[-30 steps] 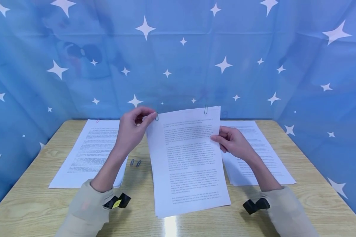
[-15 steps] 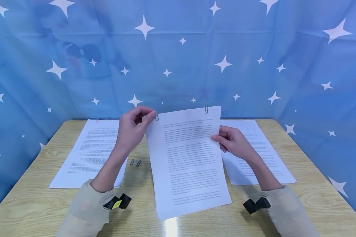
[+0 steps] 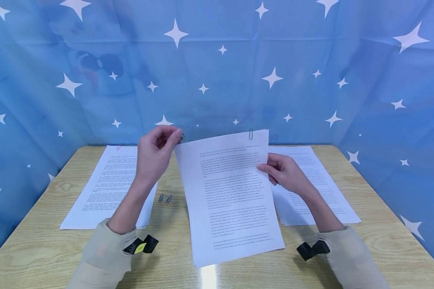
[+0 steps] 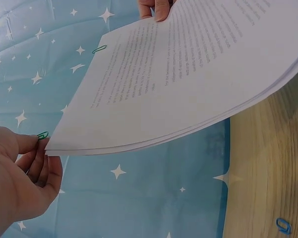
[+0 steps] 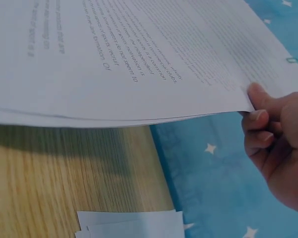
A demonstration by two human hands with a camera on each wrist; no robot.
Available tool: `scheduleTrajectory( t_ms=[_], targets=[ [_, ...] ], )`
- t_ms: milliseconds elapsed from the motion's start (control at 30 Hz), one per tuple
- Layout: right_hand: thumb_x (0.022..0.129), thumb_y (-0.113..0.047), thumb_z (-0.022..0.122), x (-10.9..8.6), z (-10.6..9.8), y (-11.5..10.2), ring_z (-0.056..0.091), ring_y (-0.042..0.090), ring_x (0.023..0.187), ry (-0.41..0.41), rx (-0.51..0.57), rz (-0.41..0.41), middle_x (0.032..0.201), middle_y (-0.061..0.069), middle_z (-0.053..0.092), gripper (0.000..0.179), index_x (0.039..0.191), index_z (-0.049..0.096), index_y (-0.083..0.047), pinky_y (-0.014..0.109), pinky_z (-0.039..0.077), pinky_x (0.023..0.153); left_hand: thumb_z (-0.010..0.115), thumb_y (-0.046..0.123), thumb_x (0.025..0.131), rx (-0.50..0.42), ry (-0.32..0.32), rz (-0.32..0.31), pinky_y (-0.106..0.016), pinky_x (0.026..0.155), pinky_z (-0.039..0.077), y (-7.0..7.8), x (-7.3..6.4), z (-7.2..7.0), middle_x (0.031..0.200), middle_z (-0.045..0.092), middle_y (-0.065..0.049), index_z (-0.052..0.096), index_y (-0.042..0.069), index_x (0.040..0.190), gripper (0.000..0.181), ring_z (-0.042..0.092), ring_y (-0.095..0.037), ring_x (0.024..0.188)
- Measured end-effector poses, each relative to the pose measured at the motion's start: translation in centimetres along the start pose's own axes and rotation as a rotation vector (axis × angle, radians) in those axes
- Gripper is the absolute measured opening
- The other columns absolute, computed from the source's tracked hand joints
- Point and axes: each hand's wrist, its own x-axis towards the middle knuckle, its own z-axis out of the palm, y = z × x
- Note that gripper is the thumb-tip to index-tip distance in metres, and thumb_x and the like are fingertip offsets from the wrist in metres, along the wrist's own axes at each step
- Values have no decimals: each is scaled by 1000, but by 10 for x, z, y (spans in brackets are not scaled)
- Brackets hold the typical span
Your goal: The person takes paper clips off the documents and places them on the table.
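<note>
A stack of printed sheets (image 3: pixel 235 200) is held up over the table, its top edge slanting. My right hand (image 3: pixel 287 172) grips its right edge, thumb in front and fingers behind. My left hand (image 3: pixel 155 152) pinches a green paper clip (image 4: pixel 42 135) just off the stack's top left corner. In the left wrist view its fingers lie close to that corner; whether they touch it I cannot tell. A second green paper clip (image 3: pixel 251 134) sits on the top edge near the right corner. Loose sheet edges show along the stack's side in the right wrist view.
On the wooden table (image 3: pixel 238 277), a left paper pile (image 3: pixel 101 180) bears a pink paper clip (image 3: pixel 118 147). A right paper pile (image 3: pixel 318 188) lies partly behind my right hand. Two blue paper clips (image 3: pixel 164 198) lie between. A starry blue curtain (image 3: pixel 217 72) hangs behind.
My left hand has moved left and slightly up, and the green paper clip at the top left corner has come off the sheets with it. My right hand has stayed in place.
</note>
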Motion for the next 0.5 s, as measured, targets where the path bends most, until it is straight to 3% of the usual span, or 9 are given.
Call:
scheduleTrajectory(
  t_ms=[267,500],
  targets=[
    [103,-13,61,0,-3,0,43,29,44,14,-18,-7,57,6,49,18,118,67,-6,30,31,39,70,15,97,-12,-8,3,-22,67,52,3,2,-5,87,68,-14,72,-3,103,19,63,-18,74],
    [102,-11,61,-1,-6,0,44,20,44,26,-14,-9,58,8,50,19,119,67,-5,30,32,40,68,12,98,20,-38,-26,-25,70,56,0,-3,-14,87,69,-14,70,-4,105,18,65,-18,75]
  ],
)
